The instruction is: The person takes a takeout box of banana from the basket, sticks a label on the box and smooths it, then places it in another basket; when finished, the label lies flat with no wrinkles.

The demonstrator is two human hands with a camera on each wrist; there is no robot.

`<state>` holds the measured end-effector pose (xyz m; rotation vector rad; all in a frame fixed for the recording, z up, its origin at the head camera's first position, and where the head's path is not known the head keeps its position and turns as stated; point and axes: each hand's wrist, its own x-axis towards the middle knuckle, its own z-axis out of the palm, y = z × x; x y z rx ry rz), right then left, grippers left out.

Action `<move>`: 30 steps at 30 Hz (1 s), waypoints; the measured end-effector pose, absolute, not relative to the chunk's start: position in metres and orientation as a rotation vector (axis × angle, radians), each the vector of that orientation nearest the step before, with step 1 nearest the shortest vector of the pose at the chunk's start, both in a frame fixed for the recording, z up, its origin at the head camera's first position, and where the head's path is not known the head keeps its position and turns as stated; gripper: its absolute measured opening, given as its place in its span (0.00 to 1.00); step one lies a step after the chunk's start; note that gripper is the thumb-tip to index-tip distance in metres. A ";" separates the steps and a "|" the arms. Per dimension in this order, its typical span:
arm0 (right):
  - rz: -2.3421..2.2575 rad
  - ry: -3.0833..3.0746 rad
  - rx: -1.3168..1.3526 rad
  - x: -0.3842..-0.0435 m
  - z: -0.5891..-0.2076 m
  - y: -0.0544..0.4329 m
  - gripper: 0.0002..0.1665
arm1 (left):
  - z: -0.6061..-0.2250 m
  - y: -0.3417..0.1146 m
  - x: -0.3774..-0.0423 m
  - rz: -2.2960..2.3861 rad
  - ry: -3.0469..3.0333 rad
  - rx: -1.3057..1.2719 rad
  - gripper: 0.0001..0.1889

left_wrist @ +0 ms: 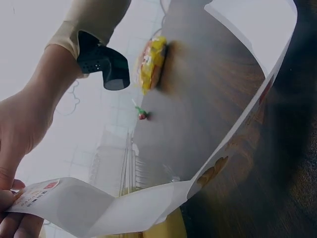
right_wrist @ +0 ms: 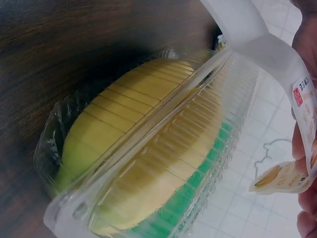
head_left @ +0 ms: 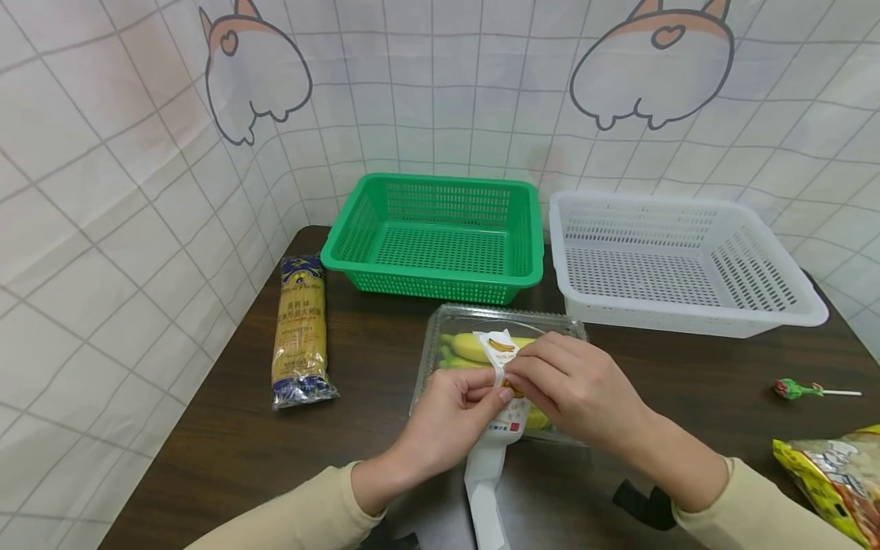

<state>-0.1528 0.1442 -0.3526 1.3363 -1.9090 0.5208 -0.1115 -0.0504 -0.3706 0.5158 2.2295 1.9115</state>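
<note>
Both hands pinch a long white paper label strip printed with bananas, folded to a point at its top. The left hand grips it from the left, thumb on top. My right hand pinches it from the right, close to the left fingertips. The strip's lower part trails toward the near edge. Below the hands sits a clear plastic clamshell box, closed over yellow bananas with greenish ends. In the right wrist view, its ribbed wall shows the bananas inside.
Behind the box stand a green basket and a white basket. A spaghetti pack lies at left. At right are a lollipop and a yellow snack bag. A gridded cloth hangs behind the table.
</note>
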 end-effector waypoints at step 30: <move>1.212 -2.752 0.782 -0.141 -0.331 0.143 0.04 | -0.375 -0.054 -0.114 1.880 2.166 0.526 0.14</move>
